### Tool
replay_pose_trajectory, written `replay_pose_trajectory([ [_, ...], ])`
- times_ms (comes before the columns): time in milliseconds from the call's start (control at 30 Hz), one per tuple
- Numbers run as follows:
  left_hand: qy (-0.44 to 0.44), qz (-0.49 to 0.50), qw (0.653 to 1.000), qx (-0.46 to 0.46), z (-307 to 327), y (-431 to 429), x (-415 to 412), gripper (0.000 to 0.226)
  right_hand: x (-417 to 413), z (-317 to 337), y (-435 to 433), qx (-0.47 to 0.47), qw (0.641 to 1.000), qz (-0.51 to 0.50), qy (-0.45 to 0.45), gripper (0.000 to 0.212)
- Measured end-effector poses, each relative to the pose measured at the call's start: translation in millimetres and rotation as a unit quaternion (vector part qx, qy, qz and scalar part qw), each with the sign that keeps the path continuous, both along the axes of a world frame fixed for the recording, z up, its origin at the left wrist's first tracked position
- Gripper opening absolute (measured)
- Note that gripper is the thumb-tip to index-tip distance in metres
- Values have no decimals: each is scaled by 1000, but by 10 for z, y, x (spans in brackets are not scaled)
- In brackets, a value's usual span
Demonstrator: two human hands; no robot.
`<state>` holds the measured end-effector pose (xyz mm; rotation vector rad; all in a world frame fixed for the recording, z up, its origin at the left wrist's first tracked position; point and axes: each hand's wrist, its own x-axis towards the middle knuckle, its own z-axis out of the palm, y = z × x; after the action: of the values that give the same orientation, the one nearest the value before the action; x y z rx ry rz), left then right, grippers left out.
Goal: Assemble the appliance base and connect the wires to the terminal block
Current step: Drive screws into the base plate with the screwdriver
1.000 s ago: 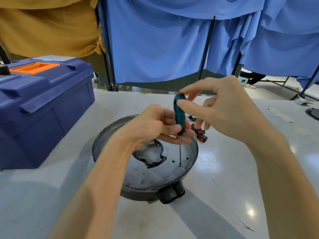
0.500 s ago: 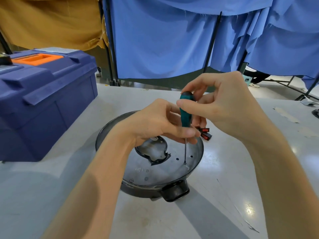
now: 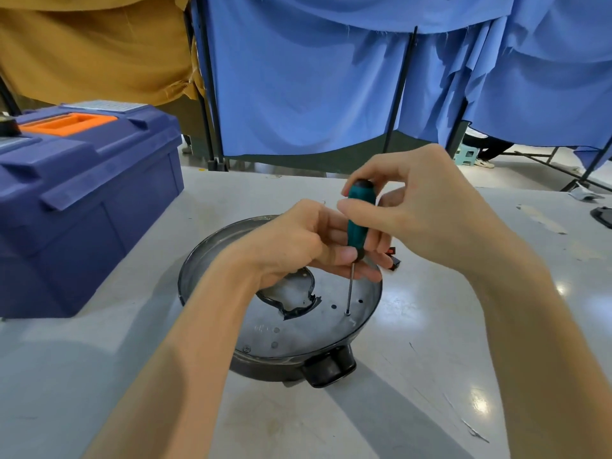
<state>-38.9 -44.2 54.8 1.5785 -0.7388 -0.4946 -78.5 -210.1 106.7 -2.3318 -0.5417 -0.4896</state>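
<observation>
Base (image 3: 275,332): on table (image 3: 430,376), plate up. Screwdriver (image 3: 359,223): upright, tip at a hole at base's 4 o'clock. Left hand (image 3: 294,243): fingers curled round lower handle. Right hand (image 3: 427,210): fingertips pinching handle top. Toolbox (image 3: 82,200): 10 o'clock.

You're getting nothing legible here: the pale label (image 3: 105,106) on the lid of the blue toolbox (image 3: 82,193) is showing only blur, too small for reading.
</observation>
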Motion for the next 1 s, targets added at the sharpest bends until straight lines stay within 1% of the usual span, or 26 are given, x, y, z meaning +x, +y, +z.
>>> replay_pose_trajectory([
  [33,-4,1,1000,7,1,2,0,32,14,-19,14,11,1000,-16,-14,18],
  [100,-31,33,999,28,12,-36,-10,23,73,-60,40,2,997,-68,-39,34],
  [167,-34,70,997,28,11,-89,-9,18,133,-100,60,-62,988,-130,-56,49],
  [233,-22,73,997,26,18,-114,5,10,166,-134,75,-110,975,-185,-61,64],
  [267,-22,65,997,31,20,-113,6,11,166,-134,68,-111,974,-190,-50,70],
  [300,-22,56,998,34,14,-103,9,13,159,-120,46,-101,979,-173,-29,73],
  [333,-23,48,998,32,9,-79,14,17,153,-96,16,-90,987,-136,-7,72],
  [367,-24,41,999,28,6,-53,16,20,131,-67,-12,-77,993,-89,7,66],
  [467,-2,9,1000,21,1,36,14,24,56,0,-47,-6,1000,20,-16,33],
  [500,7,0,1000,20,7,61,10,23,42,-4,-30,29,999,37,-24,22],
  [533,9,-5,1000,20,11,77,10,22,34,-18,0,60,997,45,-24,15],
  [600,-7,13,1000,22,15,59,2,22,56,-58,56,83,996,18,-27,17],
  [700,-23,81,996,6,11,-36,-1,19,136,-92,65,8,992,-92,-85,32],
  [767,-23,77,997,8,12,-77,4,15,170,-97,34,-34,981,-151,-116,43],
  [800,-25,59,998,12,12,-79,7,16,162,-94,29,-44,982,-147,-114,46],
  [833,-24,36,999,12,13,-68,10,19,148,-92,29,-37,987,-120,-99,46],
  [933,-9,-18,1000,1,26,-3,3,29,99,-66,14,34,999,7,-33,23],
  [967,-1,-24,1000,-4,33,18,-2,30,94,-53,2,57,997,36,-26,17],
  [1000,2,-22,1000,-3,41,31,-6,31,101,-53,-5,73,996,50,-30,16],
])
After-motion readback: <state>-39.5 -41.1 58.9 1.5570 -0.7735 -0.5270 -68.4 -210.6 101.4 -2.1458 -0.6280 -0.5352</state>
